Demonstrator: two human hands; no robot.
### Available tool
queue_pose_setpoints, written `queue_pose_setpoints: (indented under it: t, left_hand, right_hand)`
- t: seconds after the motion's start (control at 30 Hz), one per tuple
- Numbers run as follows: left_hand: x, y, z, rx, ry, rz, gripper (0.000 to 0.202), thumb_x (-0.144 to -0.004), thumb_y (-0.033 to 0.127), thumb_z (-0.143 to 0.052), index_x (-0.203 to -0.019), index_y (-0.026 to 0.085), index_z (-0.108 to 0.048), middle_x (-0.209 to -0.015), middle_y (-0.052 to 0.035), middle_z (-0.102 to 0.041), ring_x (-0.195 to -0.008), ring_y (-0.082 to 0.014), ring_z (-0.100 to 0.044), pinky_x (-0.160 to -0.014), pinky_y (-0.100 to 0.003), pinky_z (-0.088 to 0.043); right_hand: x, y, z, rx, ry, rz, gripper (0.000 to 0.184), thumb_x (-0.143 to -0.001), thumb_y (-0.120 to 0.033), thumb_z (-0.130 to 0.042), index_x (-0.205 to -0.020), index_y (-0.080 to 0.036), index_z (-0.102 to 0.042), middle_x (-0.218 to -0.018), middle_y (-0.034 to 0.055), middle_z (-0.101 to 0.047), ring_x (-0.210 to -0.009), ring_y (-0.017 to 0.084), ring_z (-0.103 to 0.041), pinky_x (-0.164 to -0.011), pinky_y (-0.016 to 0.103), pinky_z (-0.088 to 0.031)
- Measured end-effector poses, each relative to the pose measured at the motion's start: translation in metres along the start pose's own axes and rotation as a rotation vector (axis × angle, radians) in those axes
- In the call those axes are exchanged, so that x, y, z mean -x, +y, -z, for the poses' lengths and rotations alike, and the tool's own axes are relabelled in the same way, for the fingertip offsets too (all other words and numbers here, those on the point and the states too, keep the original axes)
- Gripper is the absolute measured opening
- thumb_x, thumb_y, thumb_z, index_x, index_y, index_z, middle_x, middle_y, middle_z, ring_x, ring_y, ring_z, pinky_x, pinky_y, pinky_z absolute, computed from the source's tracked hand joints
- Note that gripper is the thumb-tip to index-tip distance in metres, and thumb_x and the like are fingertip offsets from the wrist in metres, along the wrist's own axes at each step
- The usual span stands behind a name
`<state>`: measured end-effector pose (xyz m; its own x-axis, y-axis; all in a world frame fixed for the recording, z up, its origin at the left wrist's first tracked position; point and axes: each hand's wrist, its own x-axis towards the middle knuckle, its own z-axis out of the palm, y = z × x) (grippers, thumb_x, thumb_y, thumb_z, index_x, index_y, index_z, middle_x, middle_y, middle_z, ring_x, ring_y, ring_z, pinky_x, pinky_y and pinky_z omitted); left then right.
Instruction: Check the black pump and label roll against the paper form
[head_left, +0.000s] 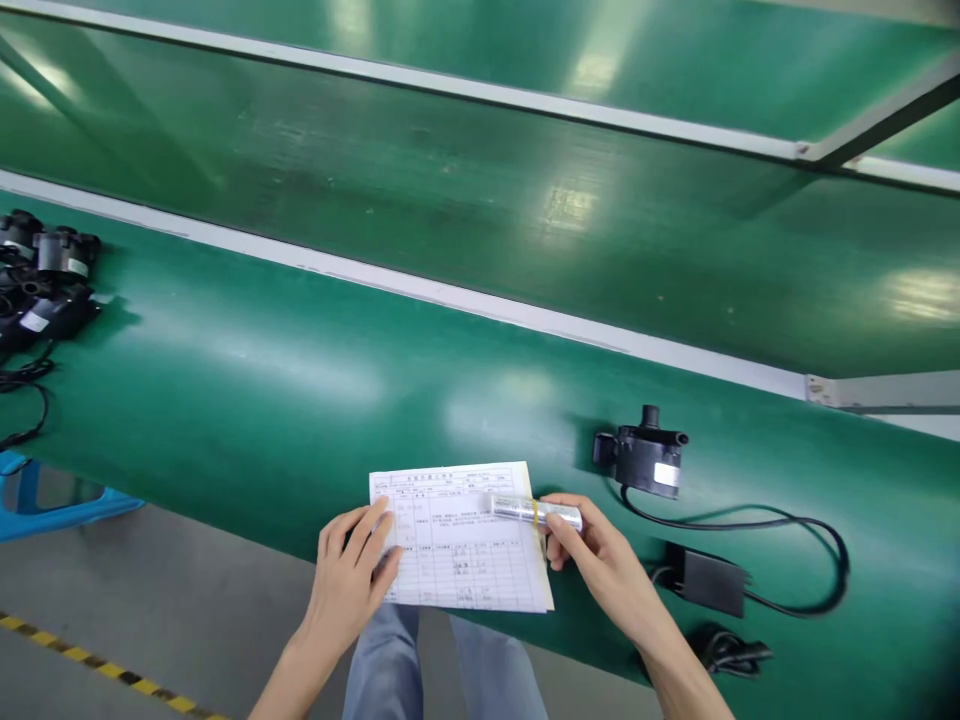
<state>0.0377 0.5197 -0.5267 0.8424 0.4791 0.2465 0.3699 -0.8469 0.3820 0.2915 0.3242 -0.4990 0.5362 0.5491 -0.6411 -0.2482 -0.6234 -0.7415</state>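
A printed paper form (469, 560) lies at the near edge of the green table (285, 380). My left hand (352, 575) rests flat on the form's left side, fingers spread. My right hand (596, 555) holds a small silver cylinder (536, 512) with a yellow band by its right end, laid across the form's upper right corner. Just right of the form sits a small black pump (643, 455) with a white label, its black cable (787, 545) looping to a black adapter box (712, 580).
Several more black pumps (41, 285) with cables are heaped at the table's far left. A green conveyor belt (525, 210) with white rails runs behind. A blue stool (52, 500) stands below left, and a yellow-black floor line (97, 668) crosses the grey floor.
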Motion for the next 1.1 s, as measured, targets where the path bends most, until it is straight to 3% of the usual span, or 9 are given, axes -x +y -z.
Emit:
queue_pose_setpoints:
  t: [0.5, 0.8, 1.1]
  left_hand:
    - [0.0036, -0.0017, -0.0083, -0.029, 0.022, -0.016, 0.029, -0.095, 0.019, -0.064, -0.124, 0.014, -0.062, -0.122, -0.0161, -0.073, -0.110, -0.0287, -0.060, -0.093, -0.043, -0.047]
    - [0.0051, -0.0031, -0.0105, -0.029, 0.026, -0.012, 0.029, -0.095, 0.019, -0.064, -0.123, 0.015, -0.062, -0.120, -0.0149, -0.074, -0.109, -0.0281, -0.061, -0.092, -0.042, -0.047]
    - [0.0030, -0.0020, -0.0063, -0.015, 0.043, 0.004, 0.027, -0.096, 0.021, -0.061, -0.123, 0.017, -0.062, -0.122, -0.0122, -0.075, -0.109, -0.0258, -0.061, -0.092, -0.041, -0.048]
  right_hand:
    - [-0.0037, 0.0034, 0.0037, -0.031, -0.023, 0.019, 0.045, -0.095, -0.063, -0.057, -0.111, -0.021, -0.058, -0.066, -0.0032, -0.062, -0.063, 0.016, -0.058, -0.065, 0.030, -0.048]
    - [-0.0054, 0.0025, 0.0023, -0.050, -0.022, 0.030, 0.043, -0.095, -0.062, -0.057, -0.108, -0.022, -0.059, -0.077, -0.0006, -0.064, -0.063, 0.015, -0.057, -0.063, 0.031, -0.050]
    - [-0.0047, 0.0067, 0.0014, 0.010, 0.007, -0.003, 0.050, -0.092, -0.068, -0.057, -0.110, -0.021, -0.060, -0.068, -0.0002, -0.062, -0.063, 0.018, -0.057, -0.064, 0.034, -0.052]
